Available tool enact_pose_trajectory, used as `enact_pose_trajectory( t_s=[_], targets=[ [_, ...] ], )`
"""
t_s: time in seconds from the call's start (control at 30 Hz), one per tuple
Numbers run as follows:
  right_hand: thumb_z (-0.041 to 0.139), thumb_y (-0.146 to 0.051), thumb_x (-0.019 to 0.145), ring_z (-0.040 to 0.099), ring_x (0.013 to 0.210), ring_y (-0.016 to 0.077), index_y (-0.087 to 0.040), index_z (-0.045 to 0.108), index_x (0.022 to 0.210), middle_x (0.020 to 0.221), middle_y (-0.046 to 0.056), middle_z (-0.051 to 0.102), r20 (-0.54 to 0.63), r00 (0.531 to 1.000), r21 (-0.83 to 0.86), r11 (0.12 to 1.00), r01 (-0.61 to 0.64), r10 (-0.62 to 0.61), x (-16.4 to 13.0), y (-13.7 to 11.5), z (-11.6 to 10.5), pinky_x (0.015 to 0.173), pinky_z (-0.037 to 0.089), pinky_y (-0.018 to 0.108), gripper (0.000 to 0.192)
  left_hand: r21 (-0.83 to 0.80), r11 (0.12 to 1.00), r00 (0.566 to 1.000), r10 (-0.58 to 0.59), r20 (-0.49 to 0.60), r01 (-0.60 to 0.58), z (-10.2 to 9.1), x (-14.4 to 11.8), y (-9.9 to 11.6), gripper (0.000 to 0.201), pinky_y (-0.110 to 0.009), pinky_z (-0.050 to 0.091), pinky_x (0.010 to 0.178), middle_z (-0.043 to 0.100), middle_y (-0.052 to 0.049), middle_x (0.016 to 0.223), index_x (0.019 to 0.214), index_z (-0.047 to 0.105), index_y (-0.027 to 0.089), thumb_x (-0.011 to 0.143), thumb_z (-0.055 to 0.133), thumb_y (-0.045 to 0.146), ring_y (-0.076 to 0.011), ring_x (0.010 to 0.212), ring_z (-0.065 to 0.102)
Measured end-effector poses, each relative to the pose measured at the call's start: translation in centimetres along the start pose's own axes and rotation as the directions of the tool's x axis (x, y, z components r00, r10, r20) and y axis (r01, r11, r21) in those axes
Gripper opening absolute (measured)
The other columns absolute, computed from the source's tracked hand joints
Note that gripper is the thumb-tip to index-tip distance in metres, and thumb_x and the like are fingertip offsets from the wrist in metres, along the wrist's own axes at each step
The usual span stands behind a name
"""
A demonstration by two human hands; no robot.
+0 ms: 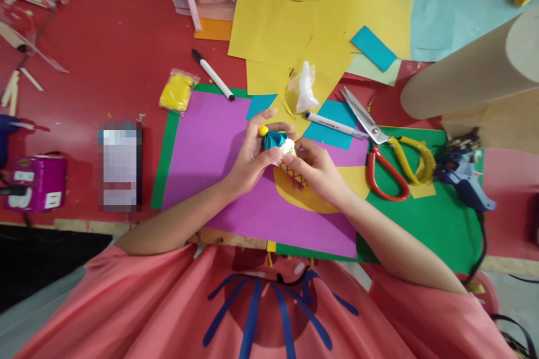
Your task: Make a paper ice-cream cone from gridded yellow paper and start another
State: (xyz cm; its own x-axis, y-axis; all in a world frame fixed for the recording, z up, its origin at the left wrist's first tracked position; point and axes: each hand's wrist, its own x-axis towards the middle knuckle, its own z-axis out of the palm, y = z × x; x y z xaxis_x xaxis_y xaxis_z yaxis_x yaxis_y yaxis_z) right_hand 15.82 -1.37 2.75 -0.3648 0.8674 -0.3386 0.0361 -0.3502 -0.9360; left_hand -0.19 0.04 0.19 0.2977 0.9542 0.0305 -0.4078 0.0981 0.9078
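Note:
Both hands meet over the purple paper sheet [210, 146] and hold one small paper craft [281, 148]. The craft has a teal top, a white middle, a yellow cone with a drawn grid, and a small yellow ball [263, 130] at its tip. My left hand [252, 160] grips the teal and white part with its fingers curled around it. The cone end sits in my right hand [315, 171], pinched from the right side. A yellow paper cut-out [307, 196] lies under the hands.
Red-and-yellow scissors [389, 148] and a blue glue gun [463, 171] lie on green paper to the right. Two markers [213, 74] [332, 123], a white plastic bag [304, 87], a yellow clay packet [177, 91], yellow sheets [320, 5], a cardboard roll [467, 73], a purple device [36, 182].

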Motion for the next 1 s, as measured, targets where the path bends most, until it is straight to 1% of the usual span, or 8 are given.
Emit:
enact_pose_trajectory(
  t_s=[0.07,0.13,0.27,0.4,0.53,0.67,0.8,1.0],
  targets=[
    [0.063,-0.051,0.084,0.049,0.042,0.0079,-0.022,0.044,0.085,0.065,-0.006,0.051,0.011,1.000,0.034,0.999,-0.004,0.003,0.02,-0.02,0.00,0.038,0.036,0.023,0.034,-0.014,1.000,1.000,-0.013,0.005,0.013,0.03,-0.02,0.09,0.059,-0.035,0.052,0.092,0.060,-0.005,0.121,0.133,0.041,0.033,0.082,0.068,0.046,-0.0207,0.110,0.063],
    [0.065,-0.050,0.082,0.049,0.040,0.0075,-0.022,0.044,0.085,0.063,-0.006,0.053,0.000,1.000,0.045,0.999,0.015,-0.015,0.05,-0.05,-0.05,0.036,0.036,0.022,0.035,0.000,0.999,0.999,-0.036,0.005,0.036,-0.08,0.04,0.10,0.059,-0.034,0.053,0.088,0.062,-0.005,0.120,0.135,0.039,0.033,0.083,0.066,0.042,-0.0205,0.108,0.064],
    [0.067,-0.046,0.082,0.049,0.039,0.0068,-0.022,0.044,0.084,0.062,-0.006,0.055,-0.004,1.000,0.097,0.995,0.028,-0.028,0.12,-0.15,-0.29,0.036,0.036,0.020,0.034,0.019,1.000,1.000,-0.013,0.012,0.013,-0.48,0.26,-0.04,0.045,-0.026,0.053,0.081,0.065,-0.001,0.114,0.128,0.046,0.031,0.086,0.064,0.034,-0.0165,0.102,0.066],
    [0.062,-0.047,0.086,0.052,0.039,0.0089,-0.022,0.043,0.089,0.058,-0.007,0.055,0.015,1.000,0.125,0.992,0.000,-0.002,0.12,-0.19,-0.45,0.037,0.039,0.021,0.031,0.001,0.999,0.999,0.034,0.007,-0.034,-0.53,0.35,-0.11,0.037,-0.026,0.052,0.086,0.067,0.002,0.111,0.121,0.052,0.029,0.087,0.065,0.032,-0.0160,0.106,0.065],
    [0.062,-0.049,0.085,0.053,0.038,0.0101,-0.023,0.042,0.094,0.057,-0.008,0.055,0.021,0.999,0.082,0.995,-0.051,0.049,0.09,-0.24,-0.49,0.036,0.040,0.021,0.035,-0.001,0.999,0.999,0.043,0.013,-0.043,-0.36,0.28,-0.17,0.038,-0.028,0.052,0.090,0.066,0.000,0.114,0.120,0.053,0.029,0.085,0.068,0.031,-0.0185,0.112,0.063],
    [0.060,-0.052,0.085,0.051,0.038,0.0089,-0.021,0.044,0.091,0.059,-0.006,0.055,0.039,0.996,0.011,0.997,-0.082,0.082,0.14,-0.30,-0.62,0.034,0.036,0.021,0.035,0.019,0.998,0.997,0.056,0.046,-0.057,-0.48,0.20,-0.38,0.041,-0.030,0.051,0.096,0.064,-0.001,0.120,0.121,0.052,0.029,0.084,0.069,0.027,-0.0192,0.118,0.060],
    [0.057,-0.049,0.087,0.048,0.038,0.0080,-0.020,0.047,0.088,0.059,-0.005,0.053,0.058,0.997,-0.012,0.999,-0.051,0.051,0.27,-0.25,-0.74,0.035,0.034,0.021,0.031,0.044,0.996,0.994,0.078,0.082,-0.081,-0.62,0.11,-0.61,0.042,-0.031,0.050,0.098,0.062,-0.003,0.122,0.121,0.053,0.029,0.083,0.070,0.026,-0.0188,0.118,0.059],
    [0.054,-0.044,0.088,0.048,0.038,0.0064,-0.019,0.049,0.085,0.059,-0.007,0.050,0.023,1.000,-0.047,0.999,-0.005,0.006,0.24,-0.14,-0.75,0.038,0.034,0.021,0.026,0.094,0.991,0.992,0.087,0.093,-0.096,-0.44,-0.06,-0.54,0.042,-0.031,0.052,0.095,0.063,-0.002,0.122,0.122,0.052,0.029,0.084,0.069,0.023,-0.0180,0.116,0.060]
  ],
)
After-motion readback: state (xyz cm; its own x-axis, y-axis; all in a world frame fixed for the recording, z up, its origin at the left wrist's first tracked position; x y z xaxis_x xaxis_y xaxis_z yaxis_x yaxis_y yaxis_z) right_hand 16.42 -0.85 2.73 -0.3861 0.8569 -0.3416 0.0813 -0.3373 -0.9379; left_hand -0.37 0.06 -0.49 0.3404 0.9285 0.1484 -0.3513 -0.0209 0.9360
